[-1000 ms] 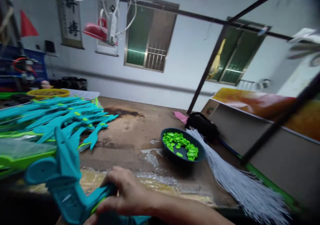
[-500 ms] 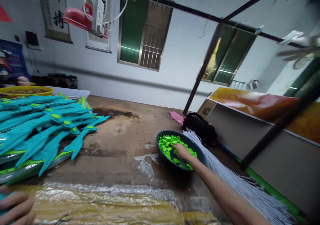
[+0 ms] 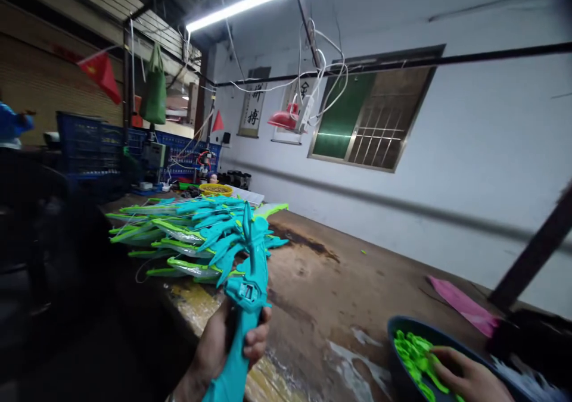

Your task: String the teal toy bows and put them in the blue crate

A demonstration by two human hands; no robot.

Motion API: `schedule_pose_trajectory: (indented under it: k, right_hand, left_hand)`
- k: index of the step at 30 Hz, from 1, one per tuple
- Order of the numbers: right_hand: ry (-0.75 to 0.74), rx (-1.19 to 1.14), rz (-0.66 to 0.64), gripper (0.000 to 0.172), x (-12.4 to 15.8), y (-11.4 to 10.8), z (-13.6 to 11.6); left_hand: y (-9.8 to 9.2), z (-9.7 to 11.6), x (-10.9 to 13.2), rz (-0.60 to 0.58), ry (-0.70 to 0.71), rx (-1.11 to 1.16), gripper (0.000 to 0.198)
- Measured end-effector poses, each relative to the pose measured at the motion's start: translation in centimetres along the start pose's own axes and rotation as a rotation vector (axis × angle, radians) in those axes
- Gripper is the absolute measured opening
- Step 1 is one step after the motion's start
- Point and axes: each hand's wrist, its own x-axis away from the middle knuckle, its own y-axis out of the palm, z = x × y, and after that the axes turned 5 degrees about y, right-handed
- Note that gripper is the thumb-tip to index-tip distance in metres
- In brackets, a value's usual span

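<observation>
My left hand (image 3: 241,342) is wrapped round the lower part of a turquoise plastic toy bow piece (image 3: 255,259), which stands upright in front of me. An octagonal socket on the piece faces me. At the lower right, my right hand (image 3: 469,375) reaches into a dark bowl (image 3: 397,324) holding small bright green plastic pieces (image 3: 413,351). Its fingers are curled with their tips among the pieces, and they seem to pinch one. Behind the left hand lies a pile of turquoise toy bows (image 3: 218,226) with lime-green edges and thin strings.
The brown worktable (image 3: 322,283) has clear tape along its near edge. A yellow basin (image 3: 215,190) stands behind the pile. A pink cloth (image 3: 462,304) and a black bag (image 3: 527,336) lie beyond the bowl. A red lamp (image 3: 286,119) hangs overhead. A person in blue (image 3: 11,119) is at the far left.
My view has turned left. The left hand, holding the turquoise piece, has come up from the lower left corner towards the middle. The right hand is still in the bowl.
</observation>
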Motion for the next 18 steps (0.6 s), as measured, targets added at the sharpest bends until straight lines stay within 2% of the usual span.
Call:
schedule_pose_trajectory:
  k: [2,3,6,9,11,14,16,18]
  right_hand:
    - [-0.010,-0.224,-0.175,0.038,2.2,0.5,-5.1]
    - [-0.031,-0.342,-0.201,0.041,3.6,1.0,-7.9]
    - [-0.146,-0.632,-0.351,0.036,8.3,3.3,-15.8]
    - [-0.232,-0.900,-0.435,0.035,12.1,6.0,-21.4]
    - [-0.260,-1.072,-0.499,0.037,13.9,7.5,-23.5]
    - [-0.266,-1.253,-0.726,0.041,15.8,9.2,-25.0]
    - [-0.238,-1.294,-0.836,0.035,16.6,9.9,-25.3]
    - [-0.218,-1.279,-0.863,0.025,17.0,10.3,-25.3]
  left_hand:
    - [-0.1,-0.2,0.2,-0.032,-0.037,0.065,0.037]
    - [-0.1,-0.3,0.3,-0.053,-0.056,0.073,0.039]
    - [0.2,-0.4,0.7,-0.115,-0.101,0.034,0.052]
    - [1.0,-0.5,1.3,-0.150,-0.094,0.017,0.058]
    - [1.5,-0.6,1.9,-0.165,-0.056,-0.012,0.061]
    - [1.8,-0.9,2.7,-0.171,0.037,-0.089,0.067]
    - [1.7,-1.1,3.1,-0.160,0.088,-0.115,0.068]
    - [1.5,-1.3,3.3,-0.131,0.103,-0.118,0.067]
